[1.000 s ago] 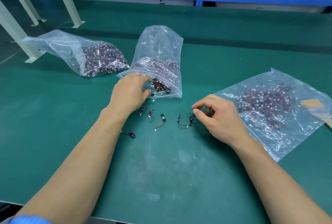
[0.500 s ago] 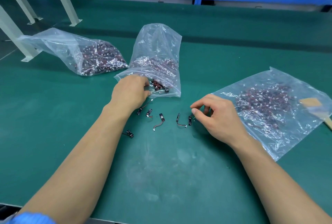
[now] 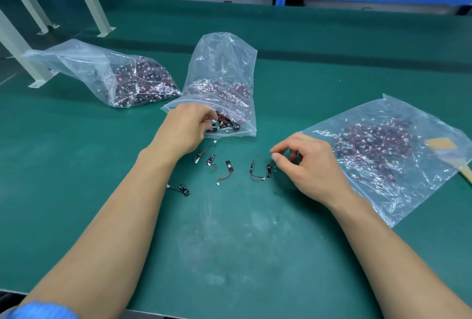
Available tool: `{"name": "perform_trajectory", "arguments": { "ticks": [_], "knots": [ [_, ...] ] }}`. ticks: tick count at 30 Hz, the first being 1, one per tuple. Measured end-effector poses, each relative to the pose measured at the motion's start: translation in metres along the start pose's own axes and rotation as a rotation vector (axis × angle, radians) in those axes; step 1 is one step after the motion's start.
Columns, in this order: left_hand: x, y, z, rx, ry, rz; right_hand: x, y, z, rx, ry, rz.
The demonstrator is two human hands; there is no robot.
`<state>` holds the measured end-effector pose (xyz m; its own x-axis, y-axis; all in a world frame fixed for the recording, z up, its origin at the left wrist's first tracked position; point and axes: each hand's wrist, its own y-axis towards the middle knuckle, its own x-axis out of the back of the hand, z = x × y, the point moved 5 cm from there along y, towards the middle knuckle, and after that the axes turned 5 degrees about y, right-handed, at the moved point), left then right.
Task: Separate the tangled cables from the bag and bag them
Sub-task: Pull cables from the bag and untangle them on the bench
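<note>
Three clear plastic bags lie on the green table. The middle bag stands slumped, mouth toward the person. The left hand is at that mouth, fingers curled into the tangled cables and gripping them. Six loose cables lie spread on the table just in front of the mouth, apart from one another. The right hand pinches the wire of the rightmost loose cable between thumb and forefinger. The right bag lies flat, its left edge just beside the right wrist. The left bag sits well apart. A brush lies at the right bag's right edge. Open table runs from the loose cables, between both forearms, to the near edge.
</note>
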<state>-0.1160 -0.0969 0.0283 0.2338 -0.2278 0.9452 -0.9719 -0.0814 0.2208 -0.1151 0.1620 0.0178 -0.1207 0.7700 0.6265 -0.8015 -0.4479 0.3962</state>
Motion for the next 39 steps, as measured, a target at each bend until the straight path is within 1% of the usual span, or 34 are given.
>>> {"name": "perform_trajectory", "arguments": {
  "ticks": [3, 7, 13, 21, 25, 28, 30, 34, 39],
  "knots": [
    [0.0, 0.002, 0.0, -0.015, 0.005, 0.002, 0.0, 0.0, 0.0, 0.0, -0.002, 0.001],
    [-0.008, 0.001, 0.001, -0.008, 0.073, 0.109, 0.001, 0.0, 0.0, 0.003, -0.003, -0.002],
    [-0.005, 0.001, 0.001, 0.03, 0.052, 0.122, 0.0, 0.0, -0.001, -0.002, 0.0, 0.005],
    [-0.01, 0.003, -0.002, -0.036, 0.097, 0.186, 0.0, 0.0, -0.002, -0.002, -0.001, 0.007],
    [-0.009, 0.002, -0.011, -0.046, 0.115, 0.139, 0.0, 0.0, -0.001, -0.008, -0.007, 0.004],
    [-0.003, 0.003, -0.016, -0.094, 0.042, 0.054, 0.001, -0.001, -0.001, -0.011, -0.001, 0.003],
    [0.0, 0.004, -0.019, -0.139, -0.008, 0.027, 0.0, 0.0, 0.0, -0.009, -0.006, 0.01],
    [-0.002, 0.009, -0.025, -0.154, -0.029, 0.05, 0.0, 0.0, 0.001, -0.009, -0.013, 0.016],
    [-0.005, 0.012, -0.035, -0.213, 0.069, 0.048, 0.001, 0.0, 0.0, -0.013, -0.013, 0.011]
  ]
}}
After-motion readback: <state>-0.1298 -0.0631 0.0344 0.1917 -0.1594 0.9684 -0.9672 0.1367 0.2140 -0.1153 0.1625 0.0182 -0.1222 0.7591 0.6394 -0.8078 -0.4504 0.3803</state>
